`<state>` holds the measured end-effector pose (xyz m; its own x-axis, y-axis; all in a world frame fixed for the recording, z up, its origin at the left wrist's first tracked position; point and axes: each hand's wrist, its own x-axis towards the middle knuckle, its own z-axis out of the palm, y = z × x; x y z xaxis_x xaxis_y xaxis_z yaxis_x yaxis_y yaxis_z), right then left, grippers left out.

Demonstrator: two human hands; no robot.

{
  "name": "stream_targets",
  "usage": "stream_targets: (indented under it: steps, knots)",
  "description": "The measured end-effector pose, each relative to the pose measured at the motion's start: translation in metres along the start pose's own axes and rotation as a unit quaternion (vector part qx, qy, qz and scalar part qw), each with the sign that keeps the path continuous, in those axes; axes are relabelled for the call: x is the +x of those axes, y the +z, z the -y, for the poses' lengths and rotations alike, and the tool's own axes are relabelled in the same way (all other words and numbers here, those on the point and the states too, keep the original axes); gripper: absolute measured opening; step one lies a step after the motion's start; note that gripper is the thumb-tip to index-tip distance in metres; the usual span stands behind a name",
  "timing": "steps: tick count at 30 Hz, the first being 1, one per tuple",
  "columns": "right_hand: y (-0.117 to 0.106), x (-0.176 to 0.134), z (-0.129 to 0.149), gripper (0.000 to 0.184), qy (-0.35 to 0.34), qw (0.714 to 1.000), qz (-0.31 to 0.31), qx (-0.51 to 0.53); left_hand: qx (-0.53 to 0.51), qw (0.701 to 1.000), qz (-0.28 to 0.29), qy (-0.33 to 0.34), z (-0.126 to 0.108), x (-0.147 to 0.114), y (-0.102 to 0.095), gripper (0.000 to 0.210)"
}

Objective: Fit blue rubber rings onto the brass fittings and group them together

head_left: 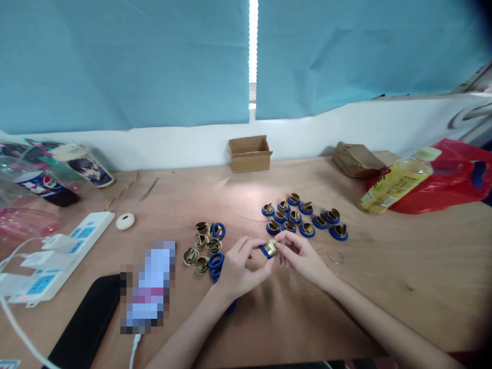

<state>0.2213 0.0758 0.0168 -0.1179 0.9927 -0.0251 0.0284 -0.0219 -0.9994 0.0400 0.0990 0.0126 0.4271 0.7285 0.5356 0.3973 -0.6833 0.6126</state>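
Observation:
My left hand pinches a round brass-coloured metal fitting with a blue ring around its edge. My right hand grips the fitting's other side between thumb and fingers. Beyond the hands stand several brass fittings seated in blue rings. Left of my left hand lies a group of brass fittings without blue rings. Loose blue rings lie beside that group, partly hidden behind my left hand and forearm; one ring rests against a fitting.
A thin wire loop lies right of my right hand. An open cardboard box stands at the wall. To the left are a phone, a black object and a power strip. A yellow-labelled bottle leans on a red bag.

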Motion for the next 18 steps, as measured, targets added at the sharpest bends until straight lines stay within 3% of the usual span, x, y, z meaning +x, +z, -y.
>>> stream_targets:
  steps: [18]
  knots:
    - [-0.0011,-0.0003,-0.0011,0.020,-0.005,1.000,0.014,0.003,0.017,0.999,-0.013,0.034,0.0012,0.0013,0.0000,0.027]
